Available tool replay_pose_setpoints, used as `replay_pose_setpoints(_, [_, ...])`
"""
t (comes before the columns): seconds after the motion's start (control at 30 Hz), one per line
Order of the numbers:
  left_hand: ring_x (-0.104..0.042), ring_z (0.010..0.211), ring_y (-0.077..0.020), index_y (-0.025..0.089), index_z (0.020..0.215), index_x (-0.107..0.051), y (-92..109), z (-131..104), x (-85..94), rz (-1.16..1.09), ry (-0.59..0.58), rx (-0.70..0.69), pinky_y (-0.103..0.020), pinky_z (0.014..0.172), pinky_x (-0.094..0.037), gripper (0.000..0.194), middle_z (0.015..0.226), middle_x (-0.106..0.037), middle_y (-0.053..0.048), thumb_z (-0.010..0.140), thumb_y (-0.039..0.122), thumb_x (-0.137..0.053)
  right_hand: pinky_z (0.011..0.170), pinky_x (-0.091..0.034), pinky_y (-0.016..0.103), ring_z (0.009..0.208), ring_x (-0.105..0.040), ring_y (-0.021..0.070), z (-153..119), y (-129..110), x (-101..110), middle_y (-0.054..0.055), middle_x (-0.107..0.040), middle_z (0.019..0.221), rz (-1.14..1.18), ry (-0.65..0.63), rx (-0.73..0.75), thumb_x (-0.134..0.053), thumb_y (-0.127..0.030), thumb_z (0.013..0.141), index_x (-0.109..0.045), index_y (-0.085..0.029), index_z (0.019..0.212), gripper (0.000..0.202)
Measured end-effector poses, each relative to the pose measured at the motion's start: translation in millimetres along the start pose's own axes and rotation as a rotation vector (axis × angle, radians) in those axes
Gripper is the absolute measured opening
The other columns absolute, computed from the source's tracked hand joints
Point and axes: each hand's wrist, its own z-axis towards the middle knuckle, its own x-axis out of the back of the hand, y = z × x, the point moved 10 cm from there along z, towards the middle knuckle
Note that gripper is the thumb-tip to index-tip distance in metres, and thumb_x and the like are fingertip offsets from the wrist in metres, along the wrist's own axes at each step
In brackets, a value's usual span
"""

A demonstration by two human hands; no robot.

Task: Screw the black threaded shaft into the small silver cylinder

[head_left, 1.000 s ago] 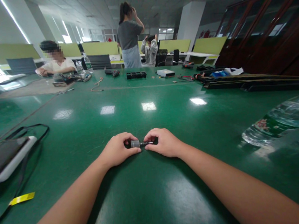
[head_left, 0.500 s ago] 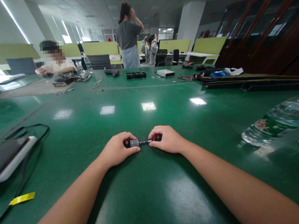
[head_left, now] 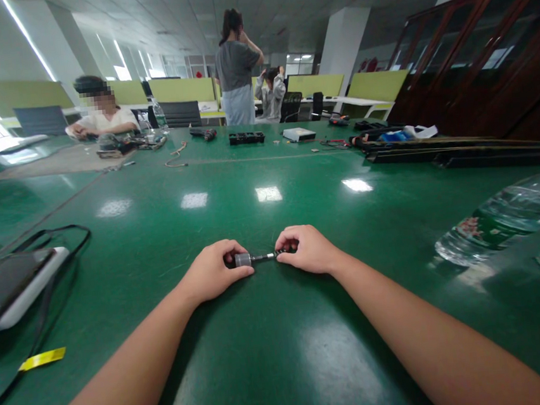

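My left hand is closed around a grey cylinder with a thin metal shaft, its thumb and fingers on the thick end. The shaft points right, low over the green table. At the shaft's far end, my right hand pinches a small dark, shiny part between thumb and fingers. Most of that part is hidden by the fingers, and I cannot tell whether it is joined to the shaft.
A phone on a white block with a black cord lies left. At right a water bottle lies on its side. Farther back are a power drill, a black slotted part, a white box and long black strips. Several people are beyond.
My right hand has shifted slightly right, away from my left hand, with the small dark part. More of the bare shaft shows between the hands. The left hand has stayed put.
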Motion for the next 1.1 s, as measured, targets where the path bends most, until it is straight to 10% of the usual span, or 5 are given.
replay_pose_setpoints(1.1, [-0.06, 0.082, -0.0182, 0.022, 0.098, -0.071, 11.5, -1.5, -2.7, 0.027, -0.047, -0.096, -0.028, 0.074, -0.044, 0.029, 0.09, -0.069, -0.003, 0.084, 0.044, -0.061, 0.077, -0.048, 0.029, 0.078, -0.062, 0.0143, -3.8, -27.2, -21.4, 0.002, -0.07, 0.087, 0.152, -0.03, 0.147, -0.065, -0.012, 0.074, -0.068, -0.02, 0.106, 0.033])
